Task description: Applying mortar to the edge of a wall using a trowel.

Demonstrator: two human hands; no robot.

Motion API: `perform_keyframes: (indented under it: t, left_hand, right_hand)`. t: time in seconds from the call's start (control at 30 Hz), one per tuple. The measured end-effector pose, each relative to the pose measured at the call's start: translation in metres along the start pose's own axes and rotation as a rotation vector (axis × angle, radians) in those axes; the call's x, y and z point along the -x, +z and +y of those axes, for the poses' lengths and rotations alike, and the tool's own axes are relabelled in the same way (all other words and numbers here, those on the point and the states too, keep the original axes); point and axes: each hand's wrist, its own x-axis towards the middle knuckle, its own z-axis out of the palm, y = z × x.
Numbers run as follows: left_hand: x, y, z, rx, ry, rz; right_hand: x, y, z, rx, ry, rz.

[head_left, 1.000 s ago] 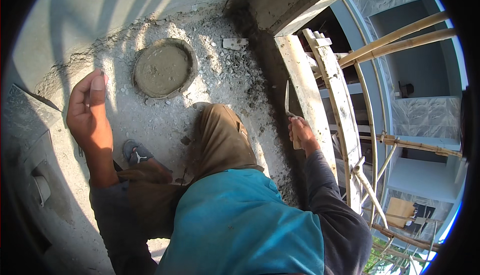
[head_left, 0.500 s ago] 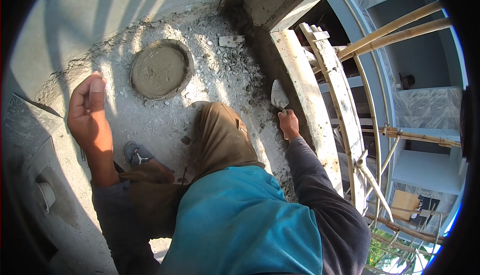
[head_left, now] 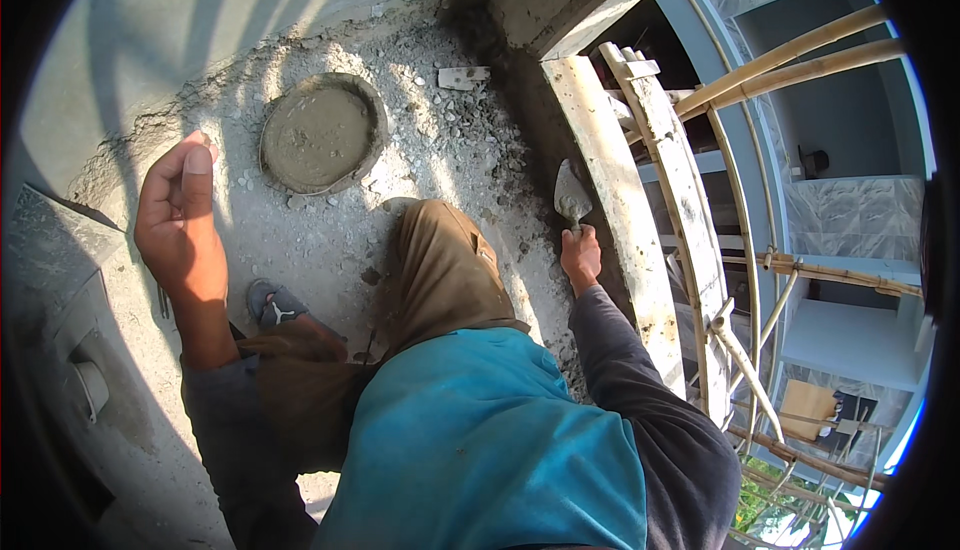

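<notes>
Trowel (head_left: 572,195) in the right hand (head_left: 580,253), whose fingers wrap tightly round its handle: the blade points away from the body, over a dark band (head_left: 545,115) beside a pale board (head_left: 612,175). Whether blade and band touch, I cannot tell. Near the body, a bent knee (head_left: 445,260) sits between the arms. Off to its left is the left hand (head_left: 182,200), fingers curled narrowly toward the thumb; I cannot tell whether they pinch something small. Good handling here, I judge, calls for a low, even blade angle, steady pressure and a loose wrist, knuckles clear of the board. Farther out, a round basin (head_left: 377,135) of grey mortar (head_left: 320,135) rests on the floor (head_left: 330,260), well apart from the trowel; small scoops would probably suit so narrow a band. Beyond the board are bamboo poles (head_left: 790,75), then a blue building (head_left: 840,335).
</notes>
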Motion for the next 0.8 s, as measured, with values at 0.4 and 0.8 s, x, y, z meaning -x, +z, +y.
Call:
perform_keyframes:
  t: [0.4,0.8]
  left_hand:
    - [-0.001,-0.006,0.006,-0.017,0.017,0.019]
    - [-0.004,-0.008,-0.012,-0.037,-0.04,0.003]
  right_hand:
    - [0.027,0.0,-0.018,0.065,-0.141,-0.017]
    - [0.03,-0.057,-0.044,-0.478,-0.264,-1.088]
